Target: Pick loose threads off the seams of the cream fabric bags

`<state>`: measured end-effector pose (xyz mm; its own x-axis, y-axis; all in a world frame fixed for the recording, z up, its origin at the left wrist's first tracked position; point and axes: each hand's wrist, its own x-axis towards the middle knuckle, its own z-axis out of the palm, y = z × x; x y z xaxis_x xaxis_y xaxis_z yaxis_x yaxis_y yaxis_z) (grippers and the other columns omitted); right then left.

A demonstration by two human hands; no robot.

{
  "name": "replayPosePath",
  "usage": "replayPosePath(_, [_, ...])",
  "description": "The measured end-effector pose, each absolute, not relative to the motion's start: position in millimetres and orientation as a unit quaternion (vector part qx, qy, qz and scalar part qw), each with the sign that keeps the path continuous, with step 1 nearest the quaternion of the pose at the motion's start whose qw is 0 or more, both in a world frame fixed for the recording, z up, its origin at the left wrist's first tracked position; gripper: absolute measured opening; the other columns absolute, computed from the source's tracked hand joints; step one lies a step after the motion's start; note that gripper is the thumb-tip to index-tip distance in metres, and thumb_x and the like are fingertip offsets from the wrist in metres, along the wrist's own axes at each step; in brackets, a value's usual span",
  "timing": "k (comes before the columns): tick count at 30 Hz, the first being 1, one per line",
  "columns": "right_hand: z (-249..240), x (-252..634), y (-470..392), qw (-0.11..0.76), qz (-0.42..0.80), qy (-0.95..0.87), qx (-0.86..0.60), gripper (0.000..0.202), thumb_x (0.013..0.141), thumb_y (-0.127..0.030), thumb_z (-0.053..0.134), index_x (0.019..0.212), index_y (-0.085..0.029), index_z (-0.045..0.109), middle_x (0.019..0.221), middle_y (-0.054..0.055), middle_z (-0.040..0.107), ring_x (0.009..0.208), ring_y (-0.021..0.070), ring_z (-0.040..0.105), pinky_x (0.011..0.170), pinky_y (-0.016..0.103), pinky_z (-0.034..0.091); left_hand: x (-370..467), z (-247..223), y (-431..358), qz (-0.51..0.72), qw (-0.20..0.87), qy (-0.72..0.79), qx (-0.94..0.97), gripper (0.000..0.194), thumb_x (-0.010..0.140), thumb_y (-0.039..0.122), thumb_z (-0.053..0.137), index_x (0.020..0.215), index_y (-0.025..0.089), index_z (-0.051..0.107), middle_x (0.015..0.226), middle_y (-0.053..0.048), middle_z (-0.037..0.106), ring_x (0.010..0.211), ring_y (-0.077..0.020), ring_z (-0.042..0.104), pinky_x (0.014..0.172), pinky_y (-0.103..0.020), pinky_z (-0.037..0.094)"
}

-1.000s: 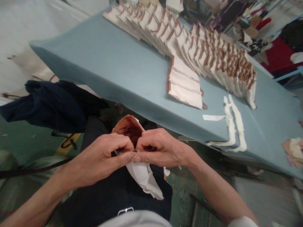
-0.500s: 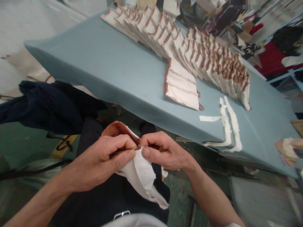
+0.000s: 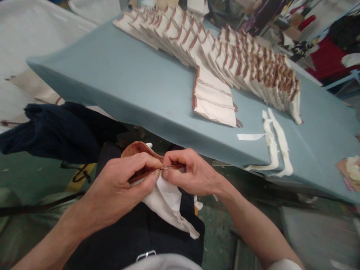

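Above my lap, a piece of white cloth with brown, leather-like material along its upper side is pinched between both hands. My left hand grips it from the left, thumb and forefinger closed at the edge. From the other side my right hand pinches the same brown edge, its fingertips almost touching the left ones. The white cloth hangs down below the fingers in a loose, pointed fold. What lies right between the fingertips is too small to make out.
A blue-covered table stretches ahead. On it lie long rows of white pieces with brown edges, a flat white stack and off-white strips. Dark blue cloth hangs at the left, and white sacking is beyond it.
Both hands have moved slightly up with the piece, and its brown edge now shows as a straighter line between the fingers. The view has shifted a little.
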<state>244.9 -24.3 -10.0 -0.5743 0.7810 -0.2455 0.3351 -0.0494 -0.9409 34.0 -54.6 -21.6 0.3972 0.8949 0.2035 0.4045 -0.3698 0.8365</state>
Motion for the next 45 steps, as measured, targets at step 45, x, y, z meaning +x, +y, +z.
replayPosePath(45, [-21.4,242.4,-46.4,0.292,0.527,-0.691,-0.399,0.012,0.084,-0.024,0.059,0.073,-0.020,0.056,0.063,-0.006,0.047,0.056,0.0082,0.036,0.053,0.022,0.031,16.5,-30.6,-53.5,0.254,0.384,0.358,0.812,0.028,0.110,0.027,0.046,0.093,0.021,0.067,0.083,0.001,0.074,0.074,-0.0155,0.069,0.070,-0.026,0.047])
